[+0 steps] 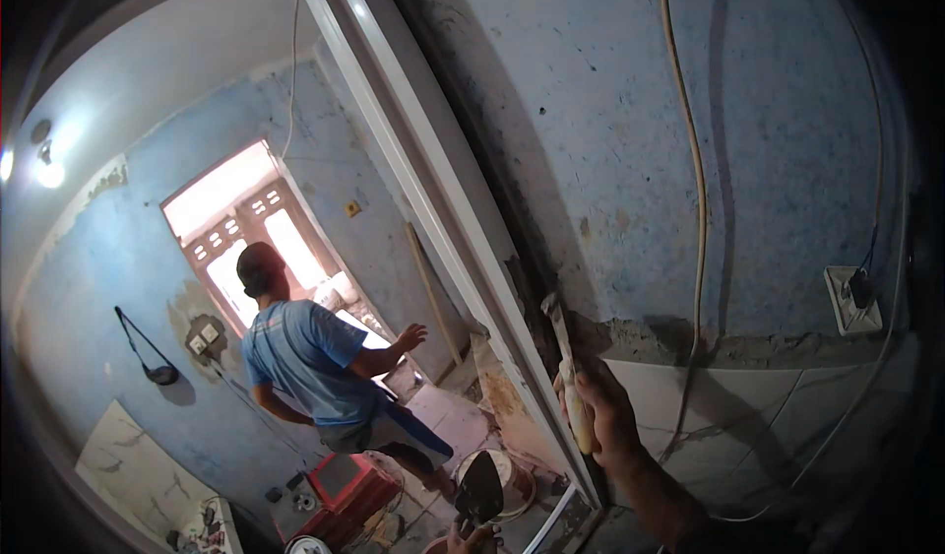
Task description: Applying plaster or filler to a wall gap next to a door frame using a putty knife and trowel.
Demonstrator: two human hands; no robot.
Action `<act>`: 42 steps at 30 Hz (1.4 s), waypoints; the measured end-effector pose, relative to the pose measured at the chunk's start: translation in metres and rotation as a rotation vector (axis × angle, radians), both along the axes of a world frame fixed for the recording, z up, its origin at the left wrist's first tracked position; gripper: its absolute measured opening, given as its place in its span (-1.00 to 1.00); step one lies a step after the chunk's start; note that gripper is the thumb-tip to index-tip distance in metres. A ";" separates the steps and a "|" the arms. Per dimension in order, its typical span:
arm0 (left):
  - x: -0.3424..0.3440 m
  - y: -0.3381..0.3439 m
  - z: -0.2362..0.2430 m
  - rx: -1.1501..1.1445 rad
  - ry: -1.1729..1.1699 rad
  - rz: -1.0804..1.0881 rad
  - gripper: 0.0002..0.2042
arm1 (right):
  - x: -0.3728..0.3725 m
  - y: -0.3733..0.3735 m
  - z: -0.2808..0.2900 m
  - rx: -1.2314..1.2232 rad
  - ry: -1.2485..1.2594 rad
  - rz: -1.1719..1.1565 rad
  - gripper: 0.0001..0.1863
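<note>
Over to the left of both hands, well apart from them, a co-worker in a blue shirt (pixel 300 357) stands with back turned, one hand raised near the bright doorway (pixel 258 221), red crates (pixel 345 490) on the floor by the feet. Closer in, at the bottom edge, the left hand (pixel 471 538) only just shows; it looks to be gripping a dark trowel (pixel 479 492) with the blade held up, though the fingers are cut off by the edge and I cannot tell the grip for sure. Just beyond that blade sits a bucket (pixel 512 475) on the floor. Now the right hand (pixel 602 418), fingers wrapped tight round the pale handle of a narrow scraper (pixel 563 357), blade pointing up and into the rough gap between the white door frame (pixel 443 209) and the blue wall (pixel 630 140). To my eye the trick here is keeping that blade flat against the frame edge and working in short strokes, so nothing smears onto the marbled tiles (pixel 728 406) just right of the hand. Further right, a cable (pixel 697 219) hangs down the wall, and a socket (pixel 852 300) sits well clear.
</note>
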State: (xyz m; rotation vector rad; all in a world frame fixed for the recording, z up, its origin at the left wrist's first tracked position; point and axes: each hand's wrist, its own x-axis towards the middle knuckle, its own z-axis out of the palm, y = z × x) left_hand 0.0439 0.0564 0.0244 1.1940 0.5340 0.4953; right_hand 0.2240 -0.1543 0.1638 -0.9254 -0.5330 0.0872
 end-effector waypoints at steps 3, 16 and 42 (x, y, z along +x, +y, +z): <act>0.001 -0.007 0.004 -0.013 -0.002 -0.015 -0.49 | -0.004 0.001 -0.010 0.145 0.055 -0.015 -0.66; -0.024 -0.040 -0.016 -0.097 0.046 0.048 -0.47 | 0.008 0.050 0.049 0.263 0.207 0.195 -0.56; -0.065 -0.035 -0.007 -0.050 0.068 0.040 -0.50 | 0.033 0.061 0.131 0.177 0.230 0.331 -0.63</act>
